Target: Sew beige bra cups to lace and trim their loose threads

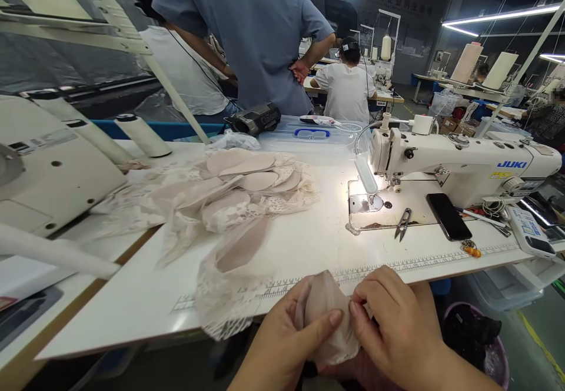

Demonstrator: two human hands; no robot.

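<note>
A pale beige bra cup (324, 305) with sheer fabric is held at the table's front edge. My left hand (293, 326) wraps round its left side, the thumb lying across the front. At the cup's right edge my right hand (386, 308) pinches the fabric between thumb and fingers. Lace trailing to the left, a sheer piece (233, 273), hangs over the table edge; whether it joins the held cup is unclear. Behind it lies a pile of beige lace and cups (247, 185).
A white JUKI sewing machine (463, 155) stands at right, its lamp lit. Thread snips (402, 224), a black phone (448, 216) and an orange trinket (471, 249) lie near it. A ruler strip (375, 267) runs along the front edge. A person in blue (260, 37) stands behind the table.
</note>
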